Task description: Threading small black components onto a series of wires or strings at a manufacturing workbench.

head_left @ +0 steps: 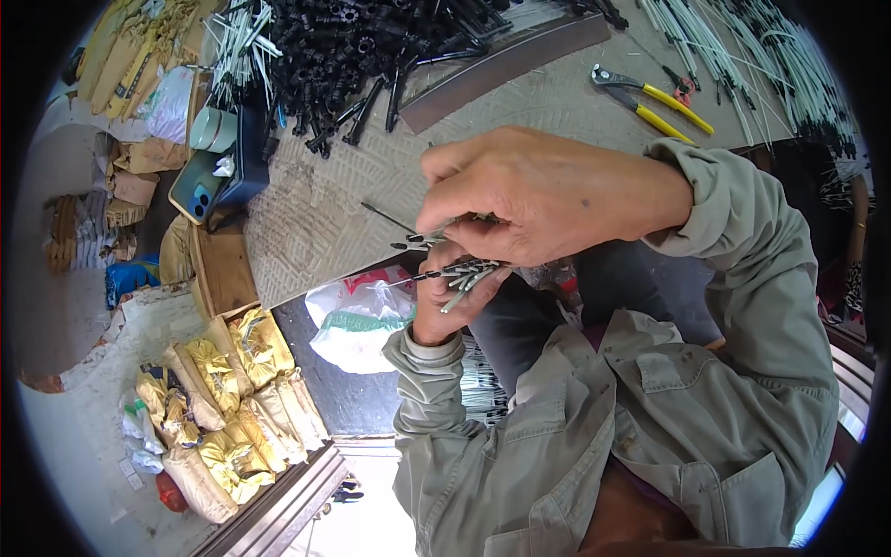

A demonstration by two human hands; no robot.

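Note:
My left hand (pixel 450 302) is closed round a small bundle of thin pale-green sticks with black ends (pixel 471 273), held just off the table's near edge. Over it bends my right hand (pixel 534 195), its fingers curled together at the top of the bundle. A thin dark rod (pixel 385 215) sticks out to the left by the right fingertips; what those fingers grip is hidden. Beyond my hands, a heap of black ribbed plastic parts (pixel 357 51) lies on the table (pixel 316 200).
A dark metal bar (pixel 506 72) lies right of the heap. Yellow-handled pliers (pixel 650 100) and bundles of pale sticks (pixel 780 65) are at the far right. At left stand a phone (pixel 197 190) and a pale green cup (pixel 213 130). Below is a box of yellow packets (pixel 223 371) beside a white plastic bag (pixel 357 325).

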